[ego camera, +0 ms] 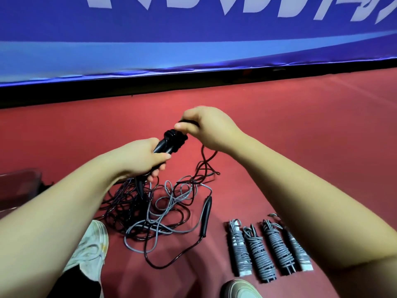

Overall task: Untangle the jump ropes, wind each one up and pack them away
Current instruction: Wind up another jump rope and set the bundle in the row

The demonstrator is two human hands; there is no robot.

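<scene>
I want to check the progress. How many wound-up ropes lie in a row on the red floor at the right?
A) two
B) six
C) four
C: four wound bundles lie side by side on the floor, beside the loose tangle.

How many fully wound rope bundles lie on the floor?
4, side by side at lower right: first bundle, second, third, fourth beside the right forearm, which may hide more.

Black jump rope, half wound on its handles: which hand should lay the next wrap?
Right, probably. The right hand holds the loose black cord just above the wound coil, while the left hand grips the black handles, steadying them.
</scene>
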